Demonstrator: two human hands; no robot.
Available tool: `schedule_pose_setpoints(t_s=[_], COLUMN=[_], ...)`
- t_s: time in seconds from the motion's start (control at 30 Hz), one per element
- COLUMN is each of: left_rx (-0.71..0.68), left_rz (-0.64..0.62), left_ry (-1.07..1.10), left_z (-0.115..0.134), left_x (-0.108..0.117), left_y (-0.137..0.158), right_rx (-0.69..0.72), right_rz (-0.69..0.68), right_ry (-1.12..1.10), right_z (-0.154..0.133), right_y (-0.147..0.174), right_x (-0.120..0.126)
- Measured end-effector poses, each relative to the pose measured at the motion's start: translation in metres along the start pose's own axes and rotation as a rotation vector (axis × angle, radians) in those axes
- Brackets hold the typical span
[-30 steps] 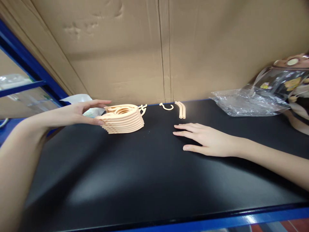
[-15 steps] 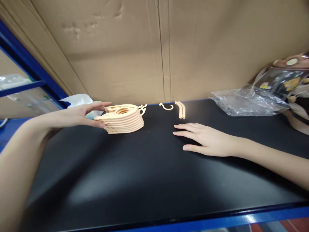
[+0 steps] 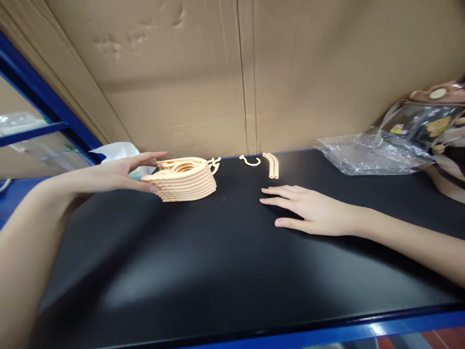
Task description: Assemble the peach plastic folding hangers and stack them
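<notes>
A neat stack of peach plastic folding hangers [image 3: 189, 183] rests on the black tabletop, left of the middle. My left hand [image 3: 127, 172] clasps its left end, thumb along the near side and fingers on the far side. Peach hooks [image 3: 215, 164] stick out beyond the stack's right end. My right hand [image 3: 305, 208] lies palm down on the table, fingers spread, holding nothing. Just beyond its fingertips are two curved peach hanger arms [image 3: 272, 166], side by side. A single loose peach hook [image 3: 250, 161] lies to their left, near the back edge.
Cardboard [image 3: 174, 87] stands upright behind the black table [image 3: 203, 281]. A crumpled clear plastic bag [image 3: 374, 152] lies at the back right, against a transparent bag with brown trim [image 3: 417, 118]. Something white [image 3: 116, 150] sits behind my left hand. A blue frame [image 3: 43, 87] rises at the left.
</notes>
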State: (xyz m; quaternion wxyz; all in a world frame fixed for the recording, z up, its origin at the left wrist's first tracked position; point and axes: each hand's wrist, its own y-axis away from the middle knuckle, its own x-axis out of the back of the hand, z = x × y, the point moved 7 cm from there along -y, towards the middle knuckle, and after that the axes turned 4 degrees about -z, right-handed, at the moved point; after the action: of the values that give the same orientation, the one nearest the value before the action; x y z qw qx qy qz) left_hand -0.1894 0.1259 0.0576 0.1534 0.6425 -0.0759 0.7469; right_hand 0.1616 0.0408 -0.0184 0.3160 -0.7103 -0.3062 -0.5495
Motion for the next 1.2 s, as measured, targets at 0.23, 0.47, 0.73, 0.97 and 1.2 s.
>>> schedule_pose_setpoints(t_s=[0.23, 0.47, 0.73, 0.97, 1.2], left_rx=[-0.070, -0.452, -0.490, -0.383, -0.229], left_rz=[0.365, 0.776, 0.212, 0.151, 0.338], left_ry=[0.108, -0.026, 0.005, 0.003, -0.316], left_z=[0.040, 0.175, 0.211, 0.199, 0.216], left_x=[0.026, -0.003, -0.111, -0.119, -0.100], left_y=[0.008, 0.041, 0.024, 0.014, -0.015], right_rx=[-0.003, 0.009, 0.002, -0.004, -0.046], right_rz=[-0.016, -0.008, -0.017, -0.032, -0.002], right_ry=[0.009, 0.017, 0.052, 0.054, 0.061], right_z=[0.000, 0.000, 0.001, 0.001, -0.001], right_y=[0.000, -0.001, -0.002, -0.002, 0.001], right_x=[0.000, 0.001, 0.000, 0.000, 0.001])
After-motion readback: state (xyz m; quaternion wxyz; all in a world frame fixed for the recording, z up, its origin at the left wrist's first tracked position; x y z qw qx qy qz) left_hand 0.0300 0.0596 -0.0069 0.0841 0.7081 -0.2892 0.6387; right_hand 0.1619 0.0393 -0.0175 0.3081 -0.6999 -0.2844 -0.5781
